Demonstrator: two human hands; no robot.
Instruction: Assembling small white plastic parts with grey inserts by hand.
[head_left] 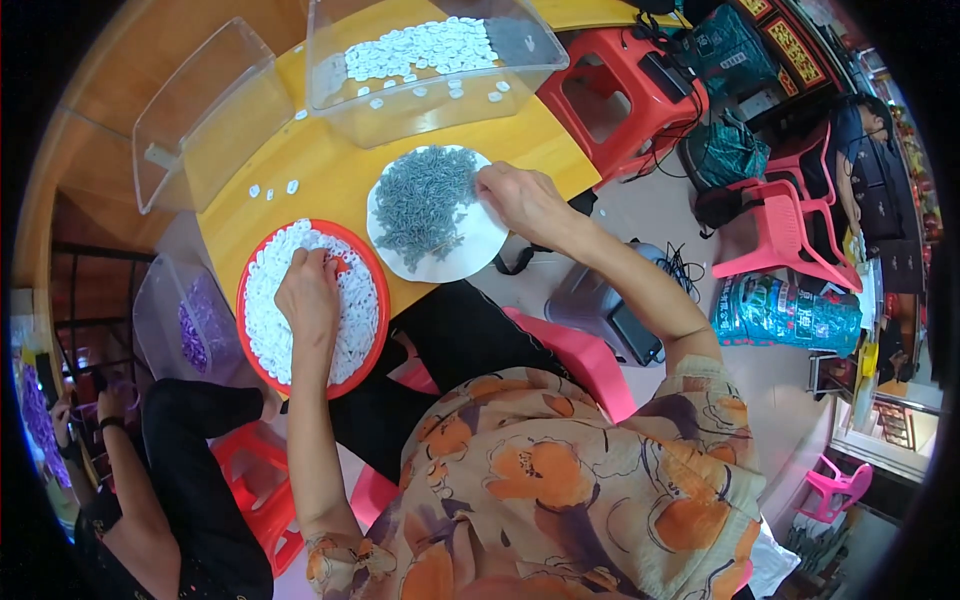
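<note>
One curled left hand [306, 292], fingertips together, is over white pieces [357, 310] in a red basin [382, 290], near left; the right hand [487, 188], likewise pinched, is beside slim grey pieces [425, 200] on a white plate [484, 238]. Whether either holds anything, I cannot tell. Far on the bench [228, 218] stands a clear bin [440, 122].

The red basin [383, 312] looks glossy plastic, white pieces [345, 322] smooth plastic, grey pieces [424, 205] matt.

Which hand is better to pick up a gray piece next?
Probably the right hand: it's over the edge of the plate, beside the gray pieces. The left hand is over the red bowl.
</note>
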